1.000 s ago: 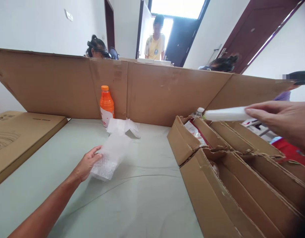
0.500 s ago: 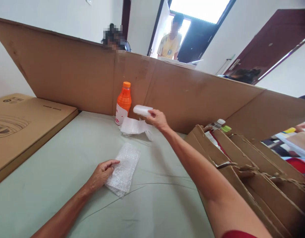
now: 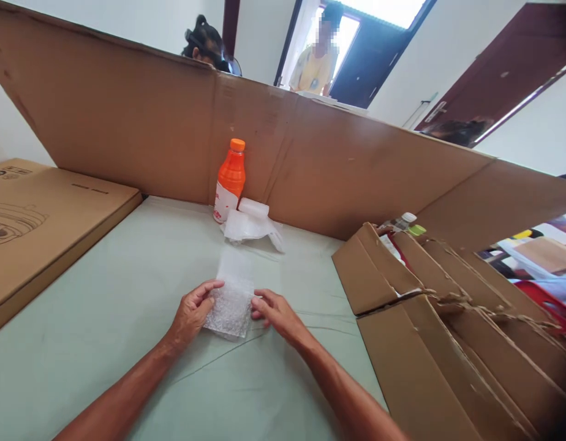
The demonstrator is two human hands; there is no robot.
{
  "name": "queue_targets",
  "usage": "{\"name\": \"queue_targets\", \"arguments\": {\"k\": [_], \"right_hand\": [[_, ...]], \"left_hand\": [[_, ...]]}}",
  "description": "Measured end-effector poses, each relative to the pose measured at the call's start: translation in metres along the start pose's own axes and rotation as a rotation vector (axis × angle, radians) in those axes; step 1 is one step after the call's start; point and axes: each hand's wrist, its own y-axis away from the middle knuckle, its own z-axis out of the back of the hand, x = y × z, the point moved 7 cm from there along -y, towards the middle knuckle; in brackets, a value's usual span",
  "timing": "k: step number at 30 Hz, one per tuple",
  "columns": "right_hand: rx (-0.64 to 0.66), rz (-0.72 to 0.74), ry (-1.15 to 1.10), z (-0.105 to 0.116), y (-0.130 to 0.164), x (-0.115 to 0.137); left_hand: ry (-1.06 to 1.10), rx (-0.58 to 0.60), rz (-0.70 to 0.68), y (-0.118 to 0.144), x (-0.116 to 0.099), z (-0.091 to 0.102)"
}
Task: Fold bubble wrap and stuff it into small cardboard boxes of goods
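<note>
A small sheet of bubble wrap [image 3: 230,300] lies on the pale green table [image 3: 127,275] in front of me. My left hand [image 3: 192,311] grips its left edge and my right hand [image 3: 274,311] grips its right edge. Farther back, an orange bottle [image 3: 229,179] stands against a tall cardboard wall [image 3: 127,135]. Beside it a white wrapped roll [image 3: 254,208] rests on a crumpled piece of white wrap [image 3: 249,228].
An open cardboard box [image 3: 448,331] with dividers stands at the right, with a bottle top [image 3: 405,220] showing at its far end. A flat cardboard carton [image 3: 39,220] lies at the left. People are behind the cardboard wall, one in a doorway.
My right hand has left the white roll by the orange bottle and come back to the bubble wrap. Both hands now hold the sheet, which has shifted slightly to the centre.
</note>
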Motion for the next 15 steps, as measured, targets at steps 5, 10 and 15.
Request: {"name": "queue_targets", "arguments": {"k": [5, 10, 15], "right_hand": [[-0.219, 0.111, -0.467, -0.014, 0.004, 0.002], [-0.502, 0.336, -0.395, 0.060, -0.002, 0.037], [-0.721, 0.222, 0.295, 0.157, -0.051, 0.058]], "left_hand": [[0.002, 0.175, -0.058, 0.016, -0.003, -0.018], [0.051, 0.301, -0.084, 0.019, -0.006, -0.020], [0.000, 0.232, -0.026, 0.011, -0.007, -0.009]]}}
